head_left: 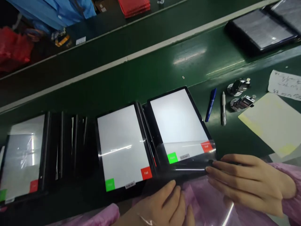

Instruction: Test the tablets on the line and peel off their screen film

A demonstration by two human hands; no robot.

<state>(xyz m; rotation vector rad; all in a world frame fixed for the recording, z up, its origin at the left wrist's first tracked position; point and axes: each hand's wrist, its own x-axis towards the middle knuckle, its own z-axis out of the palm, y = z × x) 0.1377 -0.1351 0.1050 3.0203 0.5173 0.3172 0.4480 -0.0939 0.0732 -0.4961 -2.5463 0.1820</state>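
Observation:
Three lit tablets lie in a row on the green bench: a left tablet (pixel 22 157), a middle tablet (pixel 123 147) and a right tablet (pixel 178 122), each with a white screen and green and red buttons. A clear protective film (pixel 188 157) covers the near end of the right tablet. My right hand (pixel 249 180) rests at that tablet's near right corner, fingers together and pinching the film's edge. My left hand (pixel 162 204) lies just below the tablet, fingers curled on the film's near edge. Both sleeves are pink.
A blue pen (pixel 211 104) and a white pen (pixel 224 108) lie right of the tablets, beside two metal fixtures (pixel 240 94). Yellowish sheets (pixel 272 122) and a handwritten note (pixel 285 84) sit at the right. A dark tray of tablets (pixel 261 31) stands far right. Someone's blue sleeve (pixel 54 11) shows top left.

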